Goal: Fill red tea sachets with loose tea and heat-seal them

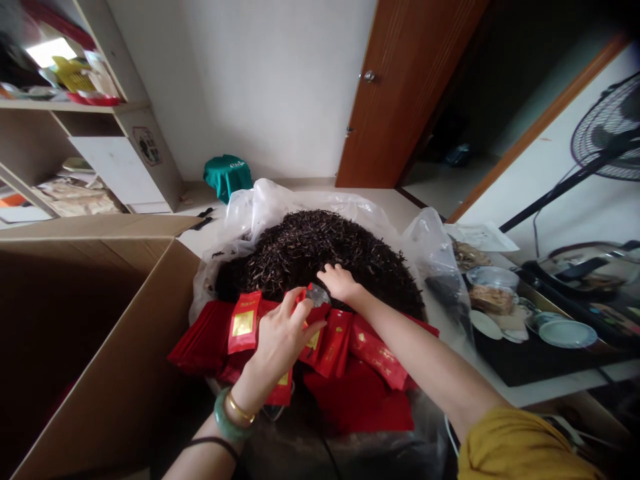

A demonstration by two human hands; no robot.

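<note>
Our left hand point(276, 337) curves parted fingers over a packet point(313, 341) in front of the leaves point(320, 243); our right hand point(343, 281) bends its fingers at the leaves' near side. We cannot tell whether either grips anything. More packets point(207, 333) lie there; a box point(160, 320) sits left of the leaves.

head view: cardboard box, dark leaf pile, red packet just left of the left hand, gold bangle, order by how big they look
1. Cardboard box, though cut off by the frame
2. Dark leaf pile
3. Red packet
4. Gold bangle
</note>
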